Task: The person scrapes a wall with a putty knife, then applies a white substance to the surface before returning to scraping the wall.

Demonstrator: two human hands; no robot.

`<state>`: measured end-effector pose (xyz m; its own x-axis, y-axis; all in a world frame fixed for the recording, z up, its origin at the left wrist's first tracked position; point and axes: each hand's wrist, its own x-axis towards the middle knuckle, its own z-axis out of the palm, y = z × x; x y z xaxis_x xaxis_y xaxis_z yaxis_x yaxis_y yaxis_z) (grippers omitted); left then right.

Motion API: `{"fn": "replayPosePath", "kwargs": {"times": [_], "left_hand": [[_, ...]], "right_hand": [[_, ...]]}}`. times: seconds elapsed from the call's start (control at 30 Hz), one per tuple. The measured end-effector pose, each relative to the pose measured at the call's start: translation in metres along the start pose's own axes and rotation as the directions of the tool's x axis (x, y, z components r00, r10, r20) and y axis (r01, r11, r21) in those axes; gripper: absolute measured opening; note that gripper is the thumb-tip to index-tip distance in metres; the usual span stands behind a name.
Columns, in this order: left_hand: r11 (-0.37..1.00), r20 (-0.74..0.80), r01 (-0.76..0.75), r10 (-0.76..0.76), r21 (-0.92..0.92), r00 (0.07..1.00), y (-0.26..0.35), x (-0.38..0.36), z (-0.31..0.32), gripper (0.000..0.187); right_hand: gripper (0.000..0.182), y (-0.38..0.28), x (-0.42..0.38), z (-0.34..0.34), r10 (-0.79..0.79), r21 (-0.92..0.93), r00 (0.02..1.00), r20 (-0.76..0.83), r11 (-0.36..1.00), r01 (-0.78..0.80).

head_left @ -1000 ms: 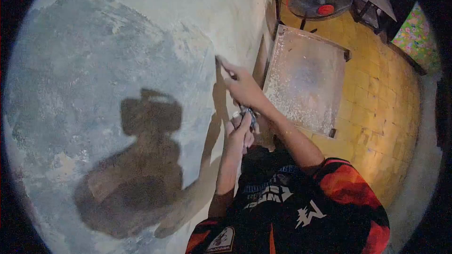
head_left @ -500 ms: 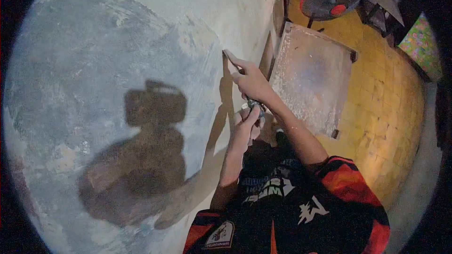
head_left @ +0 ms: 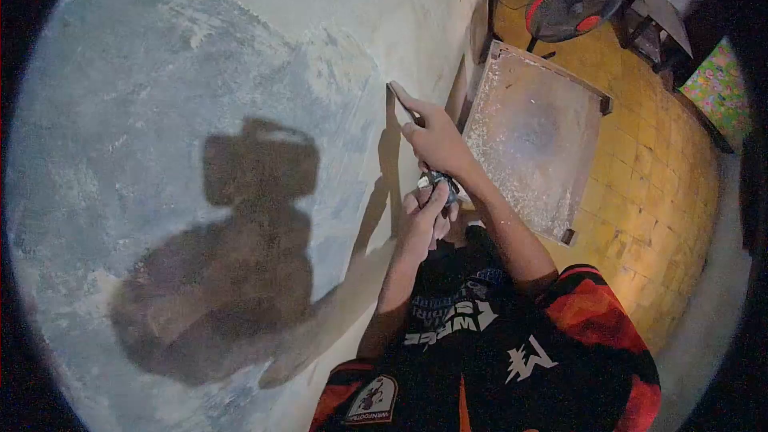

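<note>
My right hand (head_left: 438, 142) is closed round a thin, flat putty knife (head_left: 406, 102), seen nearly edge-on. The index finger lies along the blade, and its tip is at or very near the wall (head_left: 344, 0); exact contact is hard to tell. Just below, my left hand (head_left: 428, 214) grips a small crumpled dark bag (head_left: 445, 186) with something whitish at its opening. The bag sits close under my right wrist. Left of both hands, a large rough blue-grey patch (head_left: 160, 72) with pale smears covers the wall.
A low worn table (head_left: 536, 144) with white specks stands right of my arms. Behind it are a black-and-red fan (head_left: 572, 4) and a dark stand (head_left: 656, 24). Flowered cloth (head_left: 712, 80) lies at the far right, above yellow floor tiles (head_left: 648, 200). My shadow falls on the wall.
Both hands have shifted slightly right in the view, and the putty knife's tip with them. The table and fan also appear a little further right as the view shifts. Both grips stay the same.
</note>
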<state>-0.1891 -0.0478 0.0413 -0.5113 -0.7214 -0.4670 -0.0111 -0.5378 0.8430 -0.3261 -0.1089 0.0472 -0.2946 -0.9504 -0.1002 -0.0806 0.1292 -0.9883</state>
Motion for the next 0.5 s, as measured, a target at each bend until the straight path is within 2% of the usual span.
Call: {"fn": "replayPosePath", "kwargs": {"times": [0.07, 0.17, 0.2, 0.3, 0.33, 0.43, 0.5], "left_hand": [[1.0, -0.064, 0.014, -0.016, -0.026, 0.998, 0.001, -0.003, 0.002, 0.039], [0.997, -0.053, -0.02, 0.016, -0.079, 0.998, -0.012, -0.004, -0.024, 0.038], [0.993, -0.089, 0.028, -0.038, -0.112, 0.995, -0.008, -0.008, -0.023, 0.032], [1.0, -0.136, 0.012, -0.013, -0.01, 0.991, 0.002, -0.009, -0.009, 0.037], [0.997, -0.149, -0.036, 0.026, -0.065, 0.988, 0.007, -0.009, -0.003, 0.038], [0.999, -0.119, 0.004, -0.01, -0.049, 0.993, 0.008, -0.021, -0.003, 0.038], [0.999, -0.113, 0.017, -0.022, -0.047, 0.993, 0.011, -0.022, 0.001, 0.038]], "right_hand": [[0.064, 0.003, -0.003, 0.007, -0.008, 0.022, 0.999, -0.051, 1.0, 0.01], [0.065, 0.01, 0.0, 0.025, -0.061, 0.055, 0.986, -0.156, 0.996, 0.07], [0.067, 0.009, 0.0, 0.026, -0.068, 0.068, 0.985, -0.157, 0.994, 0.08], [0.069, 0.011, 0.001, 0.022, -0.097, 0.059, 0.983, -0.157, 0.992, 0.107], [0.069, 0.014, 0.004, 0.024, -0.095, 0.068, 0.981, -0.17, 0.992, 0.108], [0.068, 0.008, -0.001, 0.025, -0.11, 0.066, 0.988, -0.107, 0.991, 0.117], [0.068, 0.012, -0.003, 0.024, -0.189, 0.018, 0.974, -0.123, 0.981, 0.192]]}}
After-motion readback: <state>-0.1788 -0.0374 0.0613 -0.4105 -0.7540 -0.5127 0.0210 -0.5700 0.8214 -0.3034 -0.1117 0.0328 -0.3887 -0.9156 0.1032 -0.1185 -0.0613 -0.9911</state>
